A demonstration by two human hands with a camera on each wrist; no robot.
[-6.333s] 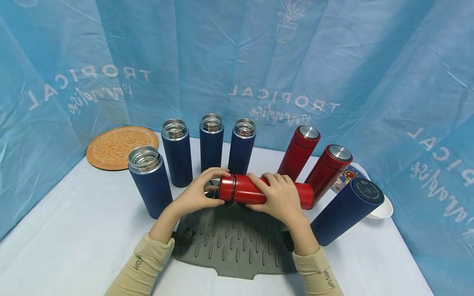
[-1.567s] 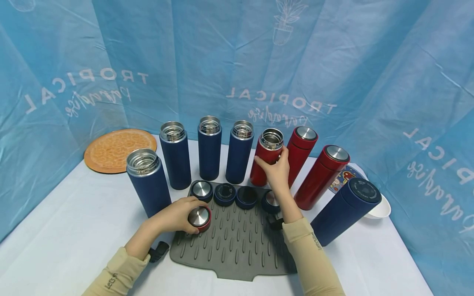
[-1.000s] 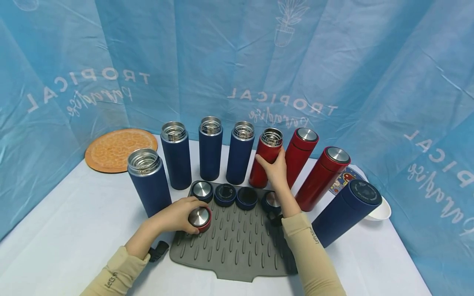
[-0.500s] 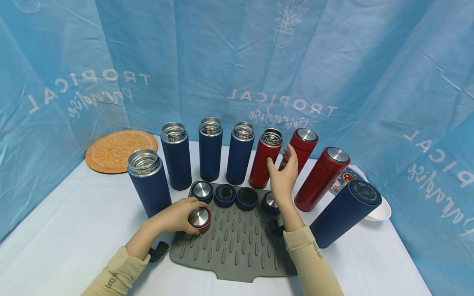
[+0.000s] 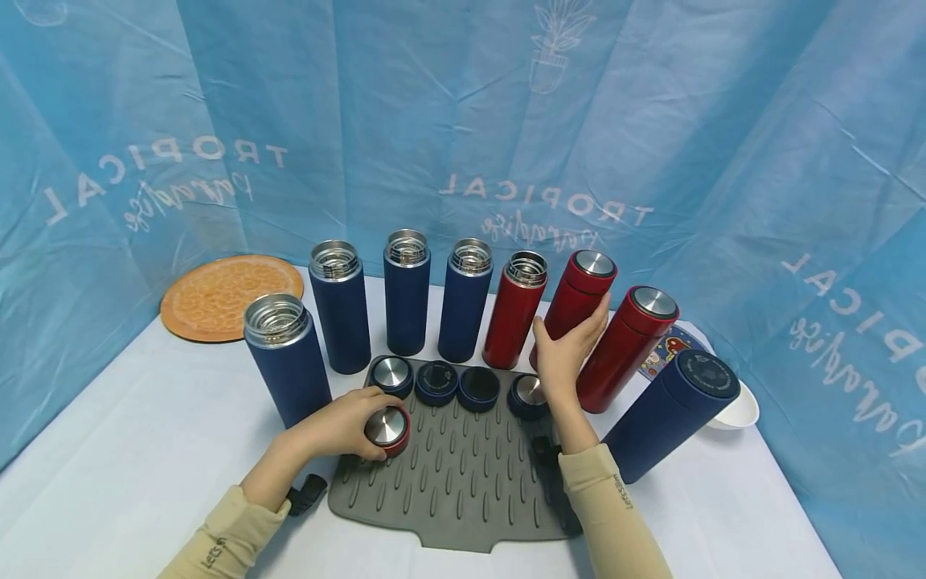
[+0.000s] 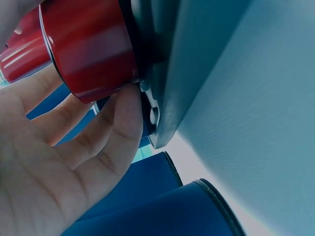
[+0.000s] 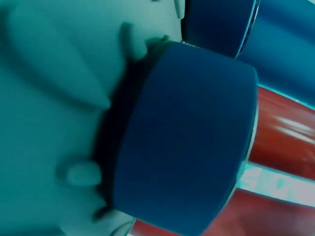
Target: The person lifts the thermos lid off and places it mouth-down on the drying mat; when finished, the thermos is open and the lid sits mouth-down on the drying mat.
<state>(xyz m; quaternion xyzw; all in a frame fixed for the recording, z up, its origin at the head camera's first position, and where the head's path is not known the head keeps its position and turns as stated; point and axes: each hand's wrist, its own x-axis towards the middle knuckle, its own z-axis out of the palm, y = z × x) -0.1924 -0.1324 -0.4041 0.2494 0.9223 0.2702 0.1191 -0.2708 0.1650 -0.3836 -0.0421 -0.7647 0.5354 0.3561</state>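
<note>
My left hand (image 5: 343, 426) has thumb and fingers around a red lid with a steel top (image 5: 387, 425), on the grey ridged mat (image 5: 456, 490). The left wrist view shows the fingers (image 6: 103, 132) touching the red lid's side (image 6: 91, 46). My right hand (image 5: 567, 354) is around a capped red bottle (image 5: 579, 293), thumb on its left, fingers on its right. Left of it stands a red bottle with no lid (image 5: 510, 322); to the right, another capped red bottle (image 5: 622, 346). In the right wrist view a blue lid (image 7: 184, 137) hides much, and no hand shows.
Several uncapped blue bottles (image 5: 407, 301) stand at the left and back. Blue lids (image 5: 478, 388) line the mat's back edge. A capped blue bottle (image 5: 665, 418), a white bowl (image 5: 739, 408) and a patterned plate (image 5: 660, 354) are at the right, an orange round mat (image 5: 231, 299) at back left.
A red bottle, earlier held sideways in both hands, stands upright without its lid. My right hand has let go of it and moved right onto the capped red bottle. My left hand stays on the lid.
</note>
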